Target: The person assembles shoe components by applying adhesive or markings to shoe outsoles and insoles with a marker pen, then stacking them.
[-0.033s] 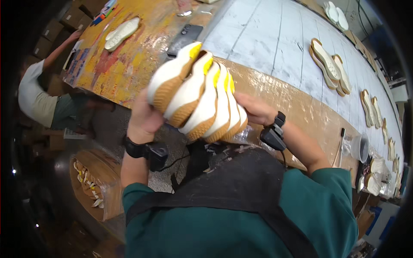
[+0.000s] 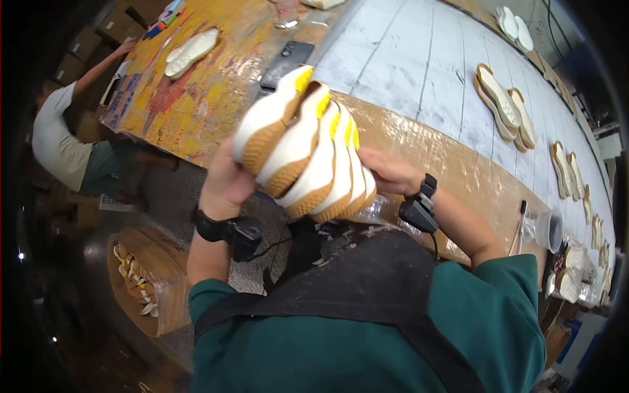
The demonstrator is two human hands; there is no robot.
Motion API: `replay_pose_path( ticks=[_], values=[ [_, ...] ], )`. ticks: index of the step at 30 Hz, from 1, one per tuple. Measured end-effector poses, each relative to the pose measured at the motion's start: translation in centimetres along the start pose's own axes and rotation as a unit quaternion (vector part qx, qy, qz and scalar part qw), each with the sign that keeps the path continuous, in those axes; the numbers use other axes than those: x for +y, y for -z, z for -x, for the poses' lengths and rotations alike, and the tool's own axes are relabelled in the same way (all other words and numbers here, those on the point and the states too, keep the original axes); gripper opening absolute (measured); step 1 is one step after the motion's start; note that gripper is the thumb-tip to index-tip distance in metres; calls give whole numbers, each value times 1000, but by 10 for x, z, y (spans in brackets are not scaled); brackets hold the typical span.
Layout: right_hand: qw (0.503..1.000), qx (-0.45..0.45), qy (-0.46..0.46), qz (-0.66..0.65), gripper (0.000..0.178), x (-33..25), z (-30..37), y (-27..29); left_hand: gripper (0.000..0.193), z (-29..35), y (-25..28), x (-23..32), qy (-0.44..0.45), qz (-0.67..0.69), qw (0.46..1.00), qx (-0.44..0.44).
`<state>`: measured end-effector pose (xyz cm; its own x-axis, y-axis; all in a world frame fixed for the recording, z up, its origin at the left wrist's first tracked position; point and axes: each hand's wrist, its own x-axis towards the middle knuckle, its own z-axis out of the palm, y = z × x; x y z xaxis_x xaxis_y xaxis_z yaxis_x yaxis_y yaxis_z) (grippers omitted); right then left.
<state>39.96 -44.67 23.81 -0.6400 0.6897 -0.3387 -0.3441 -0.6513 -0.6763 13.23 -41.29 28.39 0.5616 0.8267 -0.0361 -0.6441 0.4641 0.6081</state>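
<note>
Between my two hands is a row of several shoe soles [image 2: 321, 164], pressed together side by side. They are white along the sides, tan and ridged underneath, with yellow patches at the far ends. My left hand [image 2: 229, 180] is closed round the left end of the row; its fingertips are hidden behind the outermost sole. My right hand [image 2: 393, 170] presses against the right end, its fingers partly out of sight. The row is held up in front of my black apron [image 2: 341, 272], over the near edge of the worktable.
A paint-stained tabletop [image 2: 151, 121] at left bears a pair of soles [image 2: 192, 54] and a dark phone [image 2: 287, 64]. More sole pairs [image 2: 501, 105] lie on the pale belt-like surface at right. A wrapped carton [image 2: 171, 301] holds soles at lower left. Another person [image 2: 62, 137] stands beyond it.
The whole view has shifted slightly, and the row of soles appears a little farther right. Both hands keep their hold on it.
</note>
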Motion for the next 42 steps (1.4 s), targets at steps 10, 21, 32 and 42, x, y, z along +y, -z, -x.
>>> replay_pose_path(
  ticks=[10,21,32,42],
  values=[
    [974,-188,59,-111,58,8,-89,-5,44,14,-35,30,-134,-150,975,93],
    [954,-193,215,-75,48,-124,-260,-66,28,16,50,26,-280,-186,911,237],
    [978,49,54,198,37,-97,-257,10,6,3,99,-74,-249,-495,788,268],
    [782,523,274,198,27,-108,128,145,13,-8,87,-89,-343,-719,577,179]
  ],
)
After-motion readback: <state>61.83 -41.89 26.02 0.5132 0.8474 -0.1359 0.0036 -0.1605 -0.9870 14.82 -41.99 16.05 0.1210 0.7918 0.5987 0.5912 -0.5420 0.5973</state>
